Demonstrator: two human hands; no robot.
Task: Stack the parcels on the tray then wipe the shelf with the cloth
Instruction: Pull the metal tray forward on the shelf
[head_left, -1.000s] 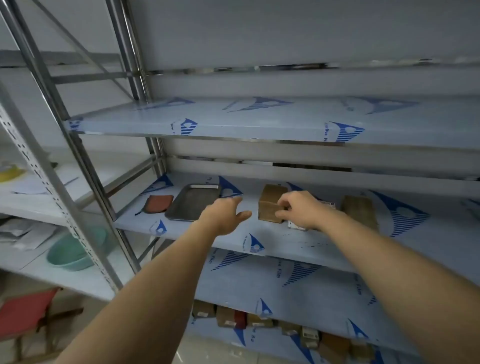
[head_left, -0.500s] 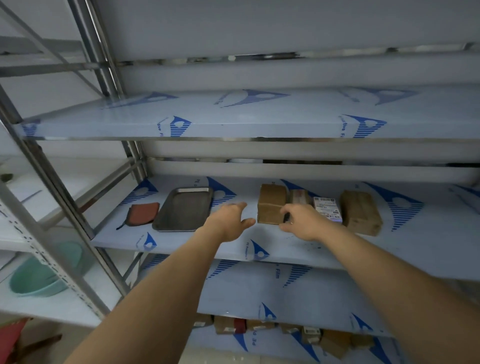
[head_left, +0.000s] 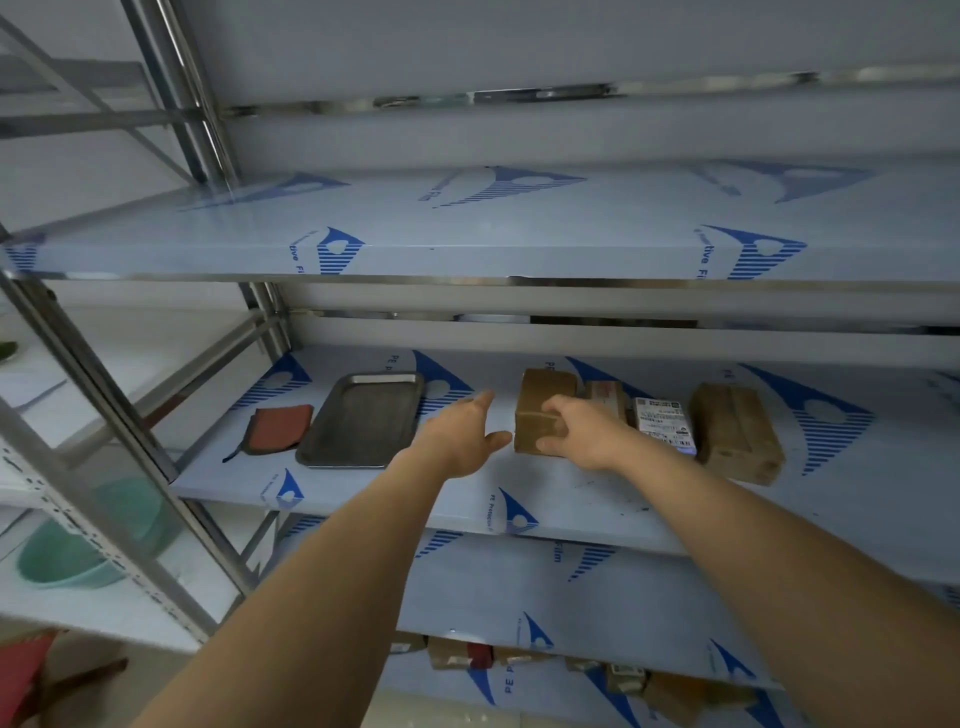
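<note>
On the middle shelf (head_left: 467, 499) lie a dark metal tray (head_left: 363, 421), a red-brown cloth (head_left: 278, 428) to its left, and three brown parcels to its right. My right hand (head_left: 582, 434) grips the near end of the leftmost parcel (head_left: 540, 410), thumb on its front face. Behind that hand lies a flat parcel with a white label (head_left: 660, 418), and a bigger brown parcel (head_left: 735, 431) sits further right. My left hand (head_left: 457, 436) hovers open between the tray and the gripped parcel, fingers straight and touching nothing.
An upper shelf (head_left: 467, 244) overhangs the working shelf. Steel uprights (head_left: 93, 374) stand at the left. A green bowl (head_left: 78, 551) sits on a neighbouring lower shelf. Several more parcels (head_left: 623, 680) lie on the bottom shelf.
My right hand has slid from beside the leftmost parcel onto its near end and closed round it. My left hand has opened wider. The camera has shifted, bringing the shelf nearer.
</note>
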